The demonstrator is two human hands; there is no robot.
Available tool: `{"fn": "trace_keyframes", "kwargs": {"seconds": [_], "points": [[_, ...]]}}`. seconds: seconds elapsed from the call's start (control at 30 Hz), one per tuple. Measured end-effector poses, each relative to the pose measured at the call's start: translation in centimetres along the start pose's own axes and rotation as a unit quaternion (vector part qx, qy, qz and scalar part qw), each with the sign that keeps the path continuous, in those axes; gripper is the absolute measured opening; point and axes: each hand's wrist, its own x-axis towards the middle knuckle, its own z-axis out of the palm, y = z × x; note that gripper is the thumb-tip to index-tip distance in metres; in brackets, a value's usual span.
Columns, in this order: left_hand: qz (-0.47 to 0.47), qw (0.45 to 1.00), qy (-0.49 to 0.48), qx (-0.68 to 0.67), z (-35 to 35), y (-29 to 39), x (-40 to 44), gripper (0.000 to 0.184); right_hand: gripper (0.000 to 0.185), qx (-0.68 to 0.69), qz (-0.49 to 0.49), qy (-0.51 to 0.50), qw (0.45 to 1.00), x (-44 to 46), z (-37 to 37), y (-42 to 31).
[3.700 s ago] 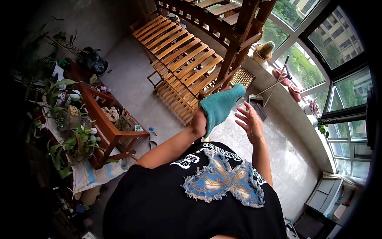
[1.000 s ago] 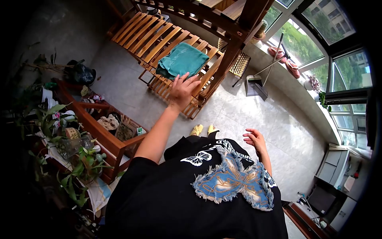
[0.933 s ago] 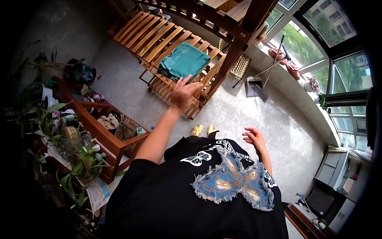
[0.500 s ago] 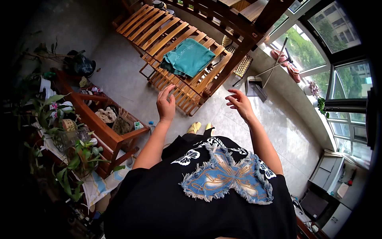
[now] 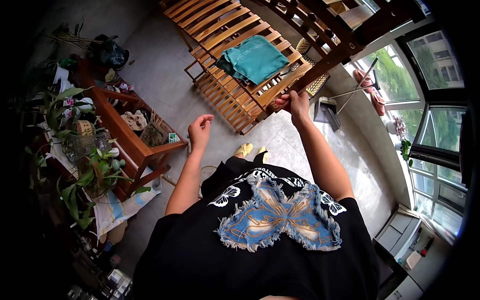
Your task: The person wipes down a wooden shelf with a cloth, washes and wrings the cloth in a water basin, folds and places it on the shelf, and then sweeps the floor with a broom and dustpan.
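Big change here is that the cloth [image 5: 255, 59] is out of both hands; a few seconds back the left hand [image 5: 200, 132] had it bunched up in the air, and now it's lying on the slatted desk [image 5: 272, 95], upper middle of the frame, lettering up, mostly flat with a rumpled, layered-looking left end; a second ago that same hand was right by its lower edge, and now it's dropped back to mid-frame, well apart from the cloth, empty, fingers loosely curled, neither wide nor clenched.

The right hand [image 5: 296, 106] is the other mover; it was hanging low near the shirt [image 5: 200, 250], and now it's up right of centre, at the desk's near corner by the dark post [image 5: 332, 65]; fingers look bent and kinda narrow, but I can't tell if they're gripping the wood or just in front of it; no cloth in it, anyway.

My read: the cloth is fully let go and the slats are carrying it; it seems to be on about the same spot as a second ago, just the view has shifted; so the handling looks to have gone from the cloth to that corner, if it's anywhere at all.
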Motion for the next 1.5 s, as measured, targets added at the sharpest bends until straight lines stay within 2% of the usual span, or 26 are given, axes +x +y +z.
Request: {"fn": "trace_keyframes", "kwargs": {"seconds": [0.1, 0.23, 0.27, 0.33, 0.6, 0.63, 0.8, 1.1, 1.13, 1.2, 1.23, 1.27, 1.33, 1.4, 1.43, 1.5], "points": [[-0.008, 1.000, -0.011, -0.010, -0.1, -0.4, -1.0, 0.019, 0.018, 0.015, -0.083, 0.018, 0.996, 0.5, 0.2, 0.8], [0.007, 1.000, -0.012, -0.004, -0.8, 0.3, -1.4, 0.019, 0.017, 0.018, -0.078, 0.052, 0.995, 0.6, 0.0, 0.0], [0.006, 1.000, -0.007, 0.006, -1.0, 0.2, -1.8, 0.018, 0.016, -0.003, -0.096, 0.051, 0.994, 2.2, -1.6, 0.6], [0.012, 1.000, -0.005, 0.004, -1.4, -0.8, -1.9, 0.018, 0.014, 0.004, -0.071, 0.090, 0.993, 2.3, -1.7, 0.1], [0.008, 0.999, -0.018, 0.032, -1.7, -1.5, -3.6, 0.018, 0.015, 0.104, -0.086, 0.143, 0.981, 5.2, -8.8, -1.7], [0.000, 0.999, -0.021, 0.033, -1.8, -1.5, -3.6, 0.018, 0.017, 0.072, -0.088, 0.173, 0.978, 5.4, -8.8, -1.6], [0.003, 1.000, -0.016, 0.027, -1.4, -1.3, -2.9, 0.019, 0.023, 0.063, -0.094, 0.136, 0.984, 4.1, -13.4, -1.6], [-0.052, 0.997, -0.042, -0.036, -1.9, 1.9, 3.5, 0.023, 0.019, 0.091, -0.070, 0.135, 0.984, 4.2, -15.6, -3.2], [-0.052, 0.997, -0.039, -0.034, -2.0, 2.8, 4.0, 0.023, 0.019, 0.122, -0.055, 0.120, 0.984, 4.6, -17.2, -4.1], [-0.053, 0.995, -0.052, -0.064, -1.8, 3.8, 4.6, 0.021, 0.019, 0.100, -0.056, 0.149, 0.982, 4.7, -18.2, -4.6], [-0.055, 0.995, -0.050, -0.061, -1.8, 3.7, 4.7, 0.021, 0.018, 0.102, -0.062, 0.107, 0.987, 4.5, -20.2, -5.3], [-0.078, 0.993, -0.059, -0.061, -1.4, 3.8, 5.0, 0.022, 0.017, 0.090, -0.056, 0.135, 0.985, 5.0, -20.9, -5.1], [-0.104, 0.991, -0.062, -0.057, -1.2, 3.4, 5.6, 0.023, 0.016, 0.061, -0.053, 0.108, 0.991, 5.2, -24.2, -5.7], [-0.086, 0.995, -0.040, -0.023, -0.5, 2.5, 7.1, 0.031, 0.015, 0.040, -0.046, 0.133, 0.989, 5.0, -24.9, -5.9], [-0.058, 0.998, 0.006, -0.024, 0.0, 0.3, 9.3, 0.047, 0.014, 0.052, -0.047, 0.112, 0.991, 4.9, -25.7, -5.8], [-0.061, 0.998, 0.029, -0.017, 1.0, 0.3, 11.5, 0.054, 0.014, 0.038, -0.047, 0.125, 0.990, 4.8, -26.6, -6.0]]}}
